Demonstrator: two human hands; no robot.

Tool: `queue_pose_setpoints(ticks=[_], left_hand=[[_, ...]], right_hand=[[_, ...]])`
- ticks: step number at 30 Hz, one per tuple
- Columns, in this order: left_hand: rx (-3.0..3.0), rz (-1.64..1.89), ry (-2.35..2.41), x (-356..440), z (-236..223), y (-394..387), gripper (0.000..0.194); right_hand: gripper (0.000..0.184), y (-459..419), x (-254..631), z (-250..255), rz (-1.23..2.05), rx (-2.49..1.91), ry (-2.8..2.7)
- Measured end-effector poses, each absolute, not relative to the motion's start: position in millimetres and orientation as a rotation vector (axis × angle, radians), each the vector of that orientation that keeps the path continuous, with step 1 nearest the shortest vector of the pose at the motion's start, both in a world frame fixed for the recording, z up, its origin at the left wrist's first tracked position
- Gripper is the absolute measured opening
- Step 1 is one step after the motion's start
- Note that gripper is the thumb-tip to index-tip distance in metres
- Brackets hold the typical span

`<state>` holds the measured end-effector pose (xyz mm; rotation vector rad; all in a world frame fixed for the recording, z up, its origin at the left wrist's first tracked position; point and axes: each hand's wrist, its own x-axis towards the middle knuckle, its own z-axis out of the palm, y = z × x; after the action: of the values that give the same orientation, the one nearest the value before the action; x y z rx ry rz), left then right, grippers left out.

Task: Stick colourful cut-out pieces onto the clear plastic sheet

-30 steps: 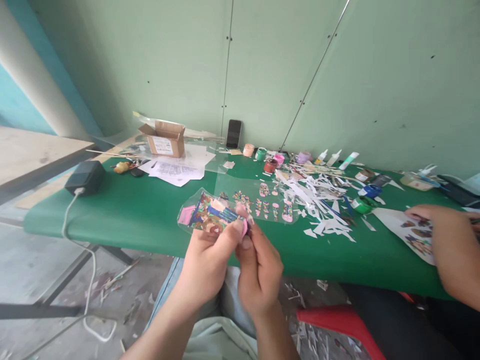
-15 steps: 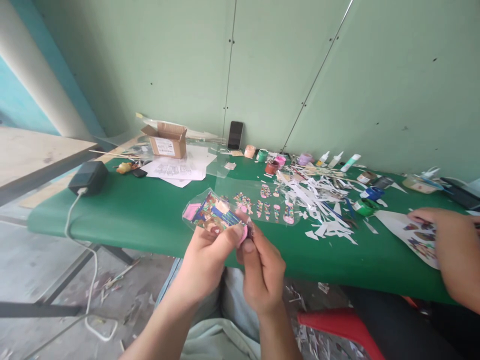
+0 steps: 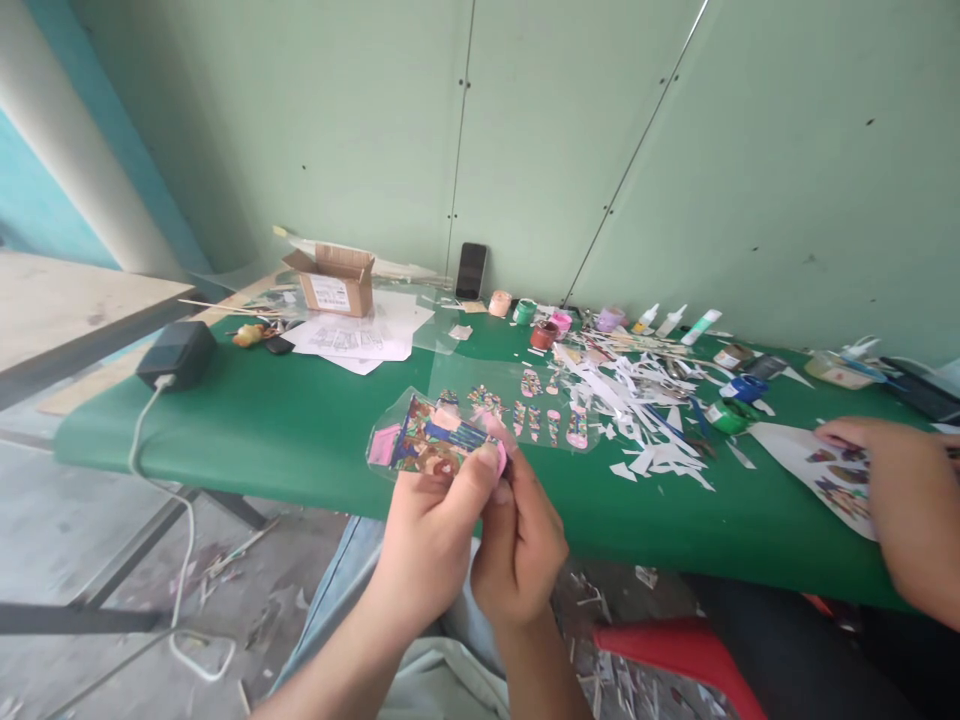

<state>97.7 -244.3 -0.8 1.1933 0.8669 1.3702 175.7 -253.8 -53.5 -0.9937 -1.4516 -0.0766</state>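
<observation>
A painted piece of clear plastic film (image 3: 442,425), coloured blue, brown, green and pink, is held over the table's front edge. My left hand (image 3: 435,530) pinches its lower right part, thumb on top. At its right end, my right hand (image 3: 521,545) is closed around the pink tip, close against the left thumb. The right fingertips are partly hidden, so anything else between them cannot be made out. Just behind lies a clear sheet with several small painted pieces (image 3: 553,425) on the green table (image 3: 300,440).
White paper scraps (image 3: 630,400) lie in a heap at the right. Paint jars (image 3: 544,335), a phone (image 3: 471,270) and a cardboard box (image 3: 337,285) stand at the back. A black power adapter (image 3: 176,355) sits left. Another person's hand (image 3: 862,435) rests on a printed sheet (image 3: 810,475).
My hands and the painted film have shifted slightly right, and the film has turned a little. Both hands keep their grip. The other person's hand stays at the sheet.
</observation>
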Motion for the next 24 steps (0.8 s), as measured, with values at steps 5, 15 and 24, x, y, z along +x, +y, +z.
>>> queue_pose_setpoints(ticks=[5, 15, 24], left_hand=[[1.227, 1.337, 0.876, 96.1, -2.1, -242.2, 0.035], [1.256, 1.234, 0.793, 89.6, -2.8, -245.9, 0.032], [1.127, 1.272, 0.800, 88.5, -7.4, -238.6, 0.039]], right_hand=[[0.048, -253.0, 176.9, -52.6, -0.082, -0.972, -1.460], [0.051, -257.3, 179.0, -52.2, -0.100, -0.992, -1.427], [0.046, -257.3, 183.6, -50.8, -0.011, -0.963, -1.520]])
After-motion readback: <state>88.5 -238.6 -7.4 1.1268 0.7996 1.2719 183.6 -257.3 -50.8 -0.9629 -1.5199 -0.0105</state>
